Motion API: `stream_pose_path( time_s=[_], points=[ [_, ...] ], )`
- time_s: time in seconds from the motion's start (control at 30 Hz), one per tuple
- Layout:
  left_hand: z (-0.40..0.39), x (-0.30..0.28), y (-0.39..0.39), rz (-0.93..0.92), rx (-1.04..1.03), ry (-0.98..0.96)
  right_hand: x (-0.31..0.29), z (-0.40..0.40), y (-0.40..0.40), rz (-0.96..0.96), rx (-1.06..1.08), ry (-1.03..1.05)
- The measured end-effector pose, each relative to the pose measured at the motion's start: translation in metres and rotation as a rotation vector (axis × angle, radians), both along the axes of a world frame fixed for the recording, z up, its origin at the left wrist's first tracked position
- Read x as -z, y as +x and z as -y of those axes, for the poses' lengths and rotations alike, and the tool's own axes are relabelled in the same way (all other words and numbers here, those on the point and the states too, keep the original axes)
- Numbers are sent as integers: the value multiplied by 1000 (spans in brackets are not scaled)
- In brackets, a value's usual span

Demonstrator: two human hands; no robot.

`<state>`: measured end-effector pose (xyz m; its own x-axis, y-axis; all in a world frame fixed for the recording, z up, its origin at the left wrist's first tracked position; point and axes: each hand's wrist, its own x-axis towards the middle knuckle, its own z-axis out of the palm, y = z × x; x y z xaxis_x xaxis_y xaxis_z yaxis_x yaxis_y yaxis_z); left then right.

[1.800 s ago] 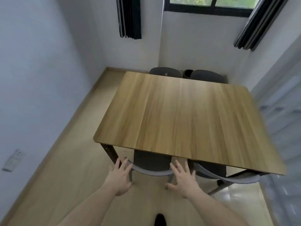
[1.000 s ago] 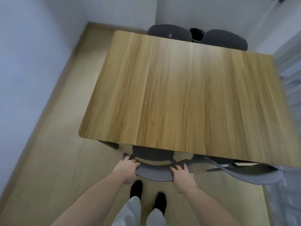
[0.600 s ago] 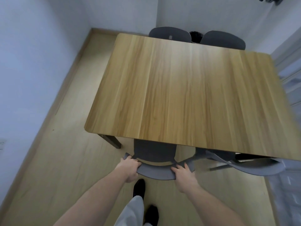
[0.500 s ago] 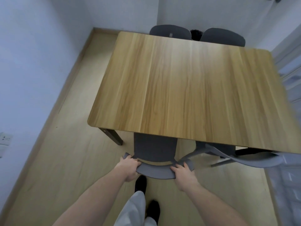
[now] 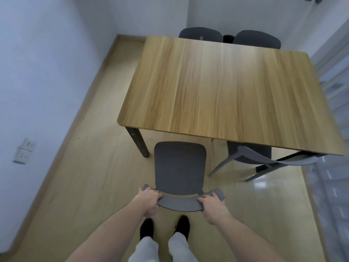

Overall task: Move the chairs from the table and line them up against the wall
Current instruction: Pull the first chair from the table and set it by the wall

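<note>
You have both hands on the first chair (image 5: 179, 167), in the lower middle of the frame. Your left hand (image 5: 148, 200) is closed around the left end of its curved backrest, and your right hand (image 5: 212, 206) is closed around the right end, with the fingers over the top edge. The whole grey seat shows in front of the table (image 5: 222, 87); only its front edge is near the table's near edge, just beside the dark table leg (image 5: 138, 143). So this chair looks free of the table, but it is not at a wall.

I judge the task to be at its beginning. No chair stands against a wall in this view. The second chair (image 5: 251, 155), in the lower right, has its seat partly under the table top and stands turned at an angle. Two more chairs are at the far side, at the top of the frame: the far left chair (image 5: 201, 34) and the far right chair (image 5: 256, 39); only their backrests show above the table edge.

The left wall (image 5: 37, 72) has a long free strip of floor (image 5: 75, 176) along it, with wall sockets (image 5: 25, 151) low at the left edge. This seems the nearest place for a line. What is left: carry this chair there, then the other three.
</note>
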<state>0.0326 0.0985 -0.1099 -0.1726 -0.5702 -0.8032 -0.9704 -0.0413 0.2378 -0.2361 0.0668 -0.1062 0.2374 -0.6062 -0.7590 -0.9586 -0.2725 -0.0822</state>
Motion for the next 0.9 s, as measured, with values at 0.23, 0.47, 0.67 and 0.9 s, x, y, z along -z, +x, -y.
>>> stream_pose_path(
  time_s=[0.23,0.47,0.67,0.9],
  points=[
    [-32,-6,47,38,154,-42,-3,-62,50,24,131,40],
    [-61,1,108,87,202,-203,9,-110,112,-5,244,-35],
    [-88,0,139,83,-48,-279,-1,-152,166,-23,260,10],
    [-100,9,180,-99,-615,-188,8,-181,231,43,365,9]
  ],
)
